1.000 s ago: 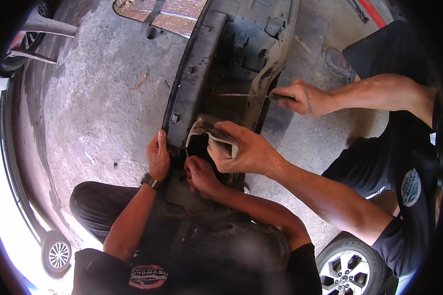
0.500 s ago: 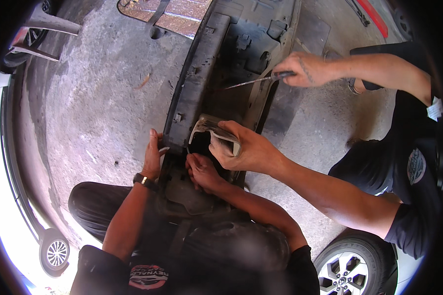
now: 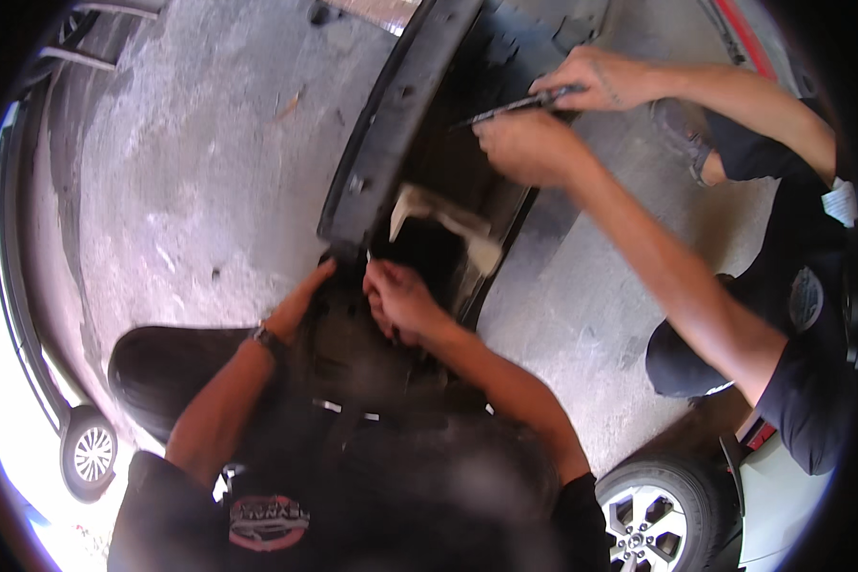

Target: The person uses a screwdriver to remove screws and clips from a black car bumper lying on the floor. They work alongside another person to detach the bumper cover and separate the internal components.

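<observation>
A long black plastic car part [image 3: 396,124], like a bumper, stretches away from my lap. My left hand [image 3: 303,294], with a watch on its wrist, grips its near left edge; some fingers are hidden. My right hand [image 3: 402,297] is closed in a pinch beside the part's inner edge. A small pale tip shows at its fingers, too little to name. Just beyond lies a dirty, pale angled bracket [image 3: 448,217] across the part's hollow. A co-worker's hand [image 3: 605,78] holds a screwdriver [image 3: 534,103] by the handle; their other hand [image 3: 534,145] is at its shaft.
The co-worker crouches at the right in dark clothes [image 3: 782,257]. A car wheel [image 3: 643,520] stands at lower right, and a white car with another wheel [image 3: 91,453] at the left. Concrete floor [image 3: 200,191] spreads around the part.
The co-worker's nearer hand has let go of the bracket and moved up to the screwdriver shaft. The bracket stays on the part. My left hand's fingers have shifted slightly; the view has tilted.
</observation>
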`<state>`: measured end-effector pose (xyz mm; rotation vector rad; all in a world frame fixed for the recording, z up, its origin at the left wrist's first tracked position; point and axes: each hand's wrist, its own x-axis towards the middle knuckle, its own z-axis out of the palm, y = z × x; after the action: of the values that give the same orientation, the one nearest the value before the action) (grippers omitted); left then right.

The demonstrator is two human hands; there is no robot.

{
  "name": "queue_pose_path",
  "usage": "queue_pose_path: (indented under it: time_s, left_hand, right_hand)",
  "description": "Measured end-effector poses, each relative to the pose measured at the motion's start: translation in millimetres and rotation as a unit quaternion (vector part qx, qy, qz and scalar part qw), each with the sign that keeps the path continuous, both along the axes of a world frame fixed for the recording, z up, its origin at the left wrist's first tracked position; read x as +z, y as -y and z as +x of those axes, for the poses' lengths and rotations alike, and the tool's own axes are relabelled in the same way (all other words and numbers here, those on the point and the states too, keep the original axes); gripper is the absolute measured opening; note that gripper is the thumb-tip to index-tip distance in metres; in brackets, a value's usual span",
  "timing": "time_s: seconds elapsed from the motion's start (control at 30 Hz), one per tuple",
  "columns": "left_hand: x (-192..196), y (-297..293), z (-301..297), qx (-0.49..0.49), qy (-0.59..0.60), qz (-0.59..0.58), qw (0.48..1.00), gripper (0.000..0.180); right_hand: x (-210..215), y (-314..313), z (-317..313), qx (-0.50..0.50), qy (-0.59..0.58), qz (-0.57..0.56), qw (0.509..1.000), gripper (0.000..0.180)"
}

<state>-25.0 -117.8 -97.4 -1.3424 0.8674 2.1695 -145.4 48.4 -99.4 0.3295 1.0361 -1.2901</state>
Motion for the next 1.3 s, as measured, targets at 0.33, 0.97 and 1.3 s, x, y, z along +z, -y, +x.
queue_pose_path:
  time_s: [0.33, 0.97, 1.3]
  left_hand:
    - [33, -10, -16, 0.014, 0.005, 0.075, 0.997, 0.052]
    - [24, -16, -2, 0.003, 0.013, -0.031, 0.999, 0.043]
    - [32, -20, -4, 0.016, -0.015, 0.004, 1.000, 0.040]
  right_hand:
    - [25, -6, -19, 0.013, 0.025, -0.004, 1.000, 0.035]
    - [34, -37, -22, 0.170, -0.168, 0.016, 0.971, 0.028]
    - [17, -49, -17, 0.299, -0.602, 0.069, 0.737, 0.046]
